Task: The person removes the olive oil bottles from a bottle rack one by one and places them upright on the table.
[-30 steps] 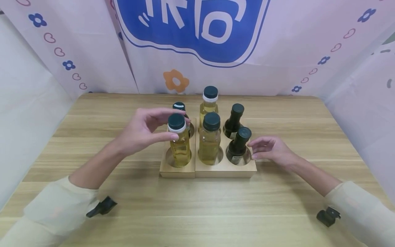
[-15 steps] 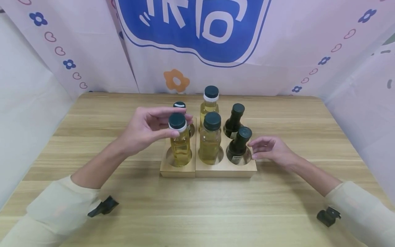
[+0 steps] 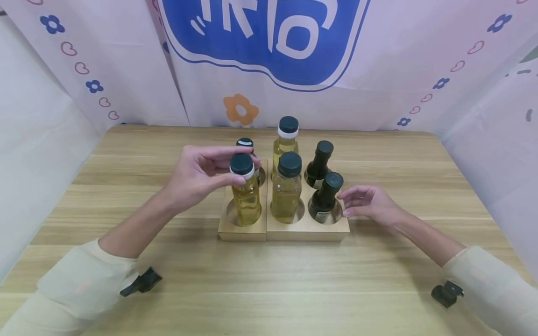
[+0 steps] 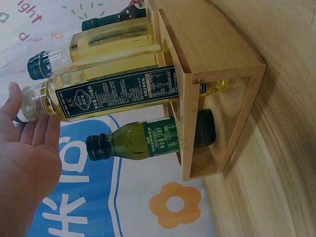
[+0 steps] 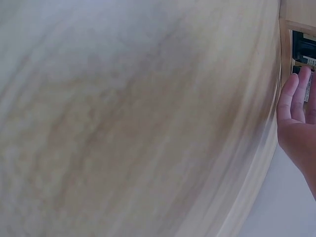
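Observation:
My left hand [image 3: 193, 179] grips the neck of a clear oil bottle [image 3: 248, 205] full of yellow oil, thumb in front and fingers behind, below its dark green cap. This bottle stands in the front hole of a narrow wooden rack [image 3: 242, 236]; its dark label [image 4: 116, 94] shows in the left wrist view. A small green glass bottle [image 4: 131, 140] sits behind it in the same rack. My right hand [image 3: 371, 205], fingers loosely bent, is at the right side of a wider wooden rack [image 3: 307, 236], beside a dark bottle [image 3: 325, 198] in its front right hole.
The two racks stand side by side on a wooden table [image 3: 269, 289]. In the wider one are also two yellow oil bottles, a front one [image 3: 286, 200] and a rear one [image 3: 285, 147], and another dark bottle [image 3: 318, 165]. A printed white curtain [image 3: 357, 107] hangs behind the table.
The left hand and its oil bottle have barely shifted, with the bottle a touch further right and upward in view. The right hand has stayed in place.

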A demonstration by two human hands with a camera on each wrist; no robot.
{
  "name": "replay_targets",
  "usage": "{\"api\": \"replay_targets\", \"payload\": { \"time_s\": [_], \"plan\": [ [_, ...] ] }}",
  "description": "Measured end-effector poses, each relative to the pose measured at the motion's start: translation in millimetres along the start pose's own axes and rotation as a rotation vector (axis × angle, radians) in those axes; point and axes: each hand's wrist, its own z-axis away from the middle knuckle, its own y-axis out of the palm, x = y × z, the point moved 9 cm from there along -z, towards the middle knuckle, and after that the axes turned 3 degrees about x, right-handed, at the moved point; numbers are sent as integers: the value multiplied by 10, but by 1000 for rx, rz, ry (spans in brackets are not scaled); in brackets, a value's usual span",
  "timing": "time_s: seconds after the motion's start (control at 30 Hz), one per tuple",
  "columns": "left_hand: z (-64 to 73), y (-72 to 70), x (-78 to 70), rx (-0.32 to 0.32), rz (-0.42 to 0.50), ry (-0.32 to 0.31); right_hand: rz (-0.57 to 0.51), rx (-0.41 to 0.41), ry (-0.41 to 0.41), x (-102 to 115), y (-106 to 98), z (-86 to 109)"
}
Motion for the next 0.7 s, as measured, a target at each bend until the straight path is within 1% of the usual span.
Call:
{"api": "replay_targets", "payload": {
  "time_s": [0.17, 0.3, 0.57, 0.7],
  "plan": [
    [-11, 5, -9, -32, -15, 8, 0, -2, 7, -5, 0, 3],
    [-13, 0, -17, -46, -16, 17, 4, 0, 11, 1, 2, 1],
    [-5, -13, -16, -67, -16, -4, 7, 2, 31, 6, 7, 7],
    [0, -20, -11, -78, -19, -19, 5, 6, 27, 9, 13, 9]
  ]
}}
